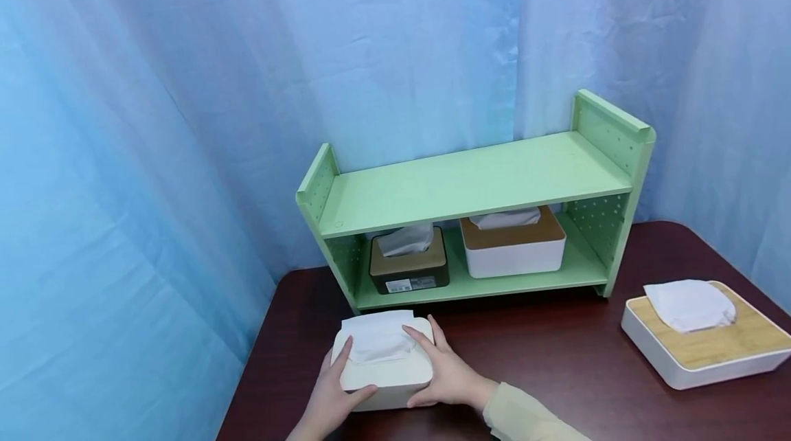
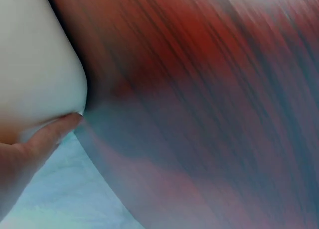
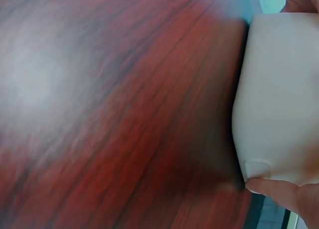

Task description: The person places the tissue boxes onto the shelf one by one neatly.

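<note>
Dark wooden table point(image 1: 556, 358) before a green shelf point(image 1: 476, 183): left hand point(image 1: 330, 400) and right hand point(image 1: 448, 376) clasp the white tissue box point(image 1: 383, 369) between curled fingers — gripping stage, seemingly — the next move calling for a level lift.

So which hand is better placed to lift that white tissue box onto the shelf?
Probably both together: the left hand and right hand grip opposite ends of the white tissue box. The right is nearer the green shelf.
</note>
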`<state>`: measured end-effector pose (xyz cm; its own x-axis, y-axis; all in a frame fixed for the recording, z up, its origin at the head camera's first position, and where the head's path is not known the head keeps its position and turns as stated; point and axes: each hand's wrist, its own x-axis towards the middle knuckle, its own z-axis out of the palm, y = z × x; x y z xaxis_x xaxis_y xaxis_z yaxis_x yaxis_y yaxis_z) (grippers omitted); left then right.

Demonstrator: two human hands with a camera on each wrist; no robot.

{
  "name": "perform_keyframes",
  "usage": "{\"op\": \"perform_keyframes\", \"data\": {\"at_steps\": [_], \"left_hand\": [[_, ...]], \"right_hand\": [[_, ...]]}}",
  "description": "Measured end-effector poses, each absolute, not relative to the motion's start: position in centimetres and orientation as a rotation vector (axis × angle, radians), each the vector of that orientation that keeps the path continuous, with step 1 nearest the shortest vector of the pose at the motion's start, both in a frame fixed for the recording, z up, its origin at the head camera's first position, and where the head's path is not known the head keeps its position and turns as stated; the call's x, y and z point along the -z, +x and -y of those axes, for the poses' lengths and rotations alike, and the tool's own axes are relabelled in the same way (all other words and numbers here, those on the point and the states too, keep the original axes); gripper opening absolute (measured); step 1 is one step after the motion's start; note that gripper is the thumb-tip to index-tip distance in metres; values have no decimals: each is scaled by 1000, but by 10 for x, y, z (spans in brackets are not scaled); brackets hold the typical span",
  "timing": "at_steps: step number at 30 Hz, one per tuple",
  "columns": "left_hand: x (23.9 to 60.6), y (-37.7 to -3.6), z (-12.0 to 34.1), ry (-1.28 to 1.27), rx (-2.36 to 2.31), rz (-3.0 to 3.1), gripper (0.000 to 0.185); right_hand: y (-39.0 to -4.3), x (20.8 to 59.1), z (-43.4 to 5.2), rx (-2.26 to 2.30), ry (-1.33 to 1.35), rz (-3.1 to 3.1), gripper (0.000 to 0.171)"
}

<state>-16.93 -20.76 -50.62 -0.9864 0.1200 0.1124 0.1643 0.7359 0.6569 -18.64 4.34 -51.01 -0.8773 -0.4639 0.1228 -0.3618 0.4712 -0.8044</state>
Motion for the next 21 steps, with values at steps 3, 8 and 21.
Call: {"op": "perform_keyframes", "data": {"at_steps": [3, 8, 21], "left_hand": [[507, -169, 201, -248, 1120, 2843, 101], [508, -169, 191, -255, 1124, 2831, 100], [508, -170, 162, -266, 1170, 2815, 98]], "right_hand": [[-187, 512, -49, 1376, -746, -2640, 103], [-188, 514, -56, 1366, -786, -2696, 91], [-188, 515, -84, 1387, -786, -2707, 85]]}}
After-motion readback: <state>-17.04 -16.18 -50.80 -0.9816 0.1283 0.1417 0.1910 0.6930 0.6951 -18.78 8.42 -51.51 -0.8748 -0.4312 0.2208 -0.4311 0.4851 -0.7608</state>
